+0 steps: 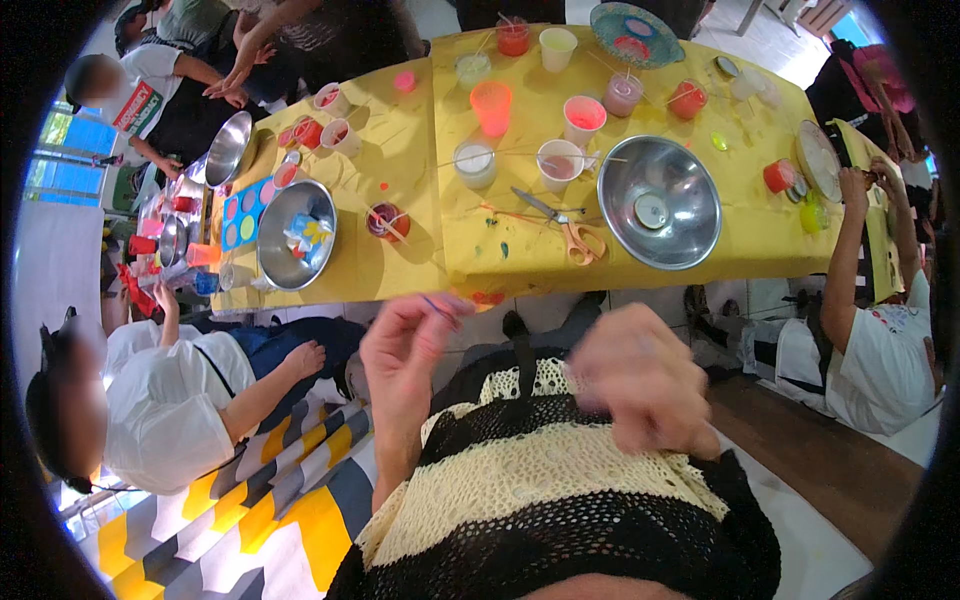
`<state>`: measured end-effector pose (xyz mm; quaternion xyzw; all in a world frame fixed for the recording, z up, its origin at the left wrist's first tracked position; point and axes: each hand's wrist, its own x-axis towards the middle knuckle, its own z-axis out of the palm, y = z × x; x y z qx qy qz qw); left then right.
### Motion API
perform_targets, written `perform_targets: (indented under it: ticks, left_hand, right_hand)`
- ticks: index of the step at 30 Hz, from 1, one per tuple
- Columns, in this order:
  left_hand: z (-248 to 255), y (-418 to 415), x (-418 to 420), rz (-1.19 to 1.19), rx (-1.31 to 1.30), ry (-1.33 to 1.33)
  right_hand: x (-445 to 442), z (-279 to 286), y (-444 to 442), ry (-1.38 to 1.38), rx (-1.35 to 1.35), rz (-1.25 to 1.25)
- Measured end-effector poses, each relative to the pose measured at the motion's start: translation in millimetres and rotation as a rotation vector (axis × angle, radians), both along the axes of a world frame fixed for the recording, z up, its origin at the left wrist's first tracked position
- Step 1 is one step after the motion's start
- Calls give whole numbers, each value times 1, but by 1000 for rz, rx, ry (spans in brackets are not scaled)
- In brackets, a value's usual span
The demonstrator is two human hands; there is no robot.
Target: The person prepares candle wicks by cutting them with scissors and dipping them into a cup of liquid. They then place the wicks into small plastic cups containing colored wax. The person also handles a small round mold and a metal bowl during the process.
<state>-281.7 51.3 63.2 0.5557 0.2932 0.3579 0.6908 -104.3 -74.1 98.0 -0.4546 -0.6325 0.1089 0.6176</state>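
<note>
My left hand is raised before the table's near edge, thumb and fingertips pinched together. A thin dark strand shows at those fingertips; its exact kind is too small to tell. In front of my chest, my right hand is bent and blurred by motion, and whatever its fingers hold is hidden. Beyond the hands, orange-handled scissors lie partly spread on the yellow table cover. To their right stands a steel bowl with a small round white piece at its bottom.
Cups of coloured material, including an orange cup and a glass jar, stand farther back with sticks across them. At left are another steel bowl and a blue mould. People sit close on both sides.
</note>
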Motion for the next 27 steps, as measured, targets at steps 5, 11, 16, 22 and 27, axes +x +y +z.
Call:
perform_targets:
  ticks: [5,11,16,22,27]
  left_hand:
    - [1,-6,4,-329,-83,369]
    - [-11,-4,16,-393,-190,247]
    - [-14,1,23,-468,-34,394]
    - [-24,-4,14,-404,37,456]
    - [-73,18,16,-346,13,722]
  right_hand:
    - [-24,-48,4,295,-480,-70]
    - [-19,-55,11,553,-487,-15]
    - [-17,-47,7,433,-482,-219]
    - [-2,-59,-13,645,-446,-490]
    - [16,-75,-22,912,-512,-413]
